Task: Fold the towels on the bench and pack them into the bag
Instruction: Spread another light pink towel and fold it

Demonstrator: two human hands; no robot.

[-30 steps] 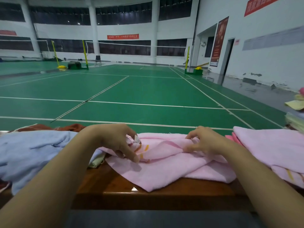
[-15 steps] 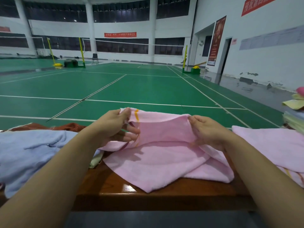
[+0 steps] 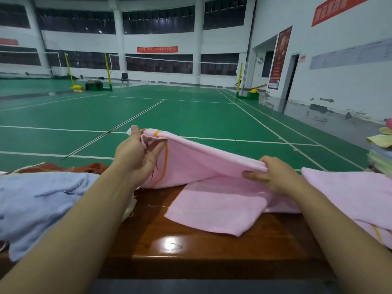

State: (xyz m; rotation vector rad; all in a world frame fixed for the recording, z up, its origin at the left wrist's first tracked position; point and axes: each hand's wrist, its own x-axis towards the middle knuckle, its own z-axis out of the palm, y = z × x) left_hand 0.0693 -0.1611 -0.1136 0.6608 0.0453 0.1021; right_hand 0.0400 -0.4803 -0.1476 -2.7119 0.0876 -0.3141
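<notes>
Bench (image 3: 191,247) edge nearest, glossy wood at 6 o'clock. Pink towel (image 3: 212,166) centre, lower layer draped flat on bench, upper edge lifted. Right hand (image 3: 273,175) at 3 o'clock, fingers curled, pinching low end of that edge. Left hand (image 3: 135,153) at 10 o'clock, higher, thumb and fingers pinching corner by orange stripe. Advice: level both hands, pull edge taut, match corners before laying fold down. Blue towel (image 3: 38,204) heaped at 9 o'clock. Bag not in view.

bare bench (image 3: 191,249) front (centre); towels flanking
</notes>
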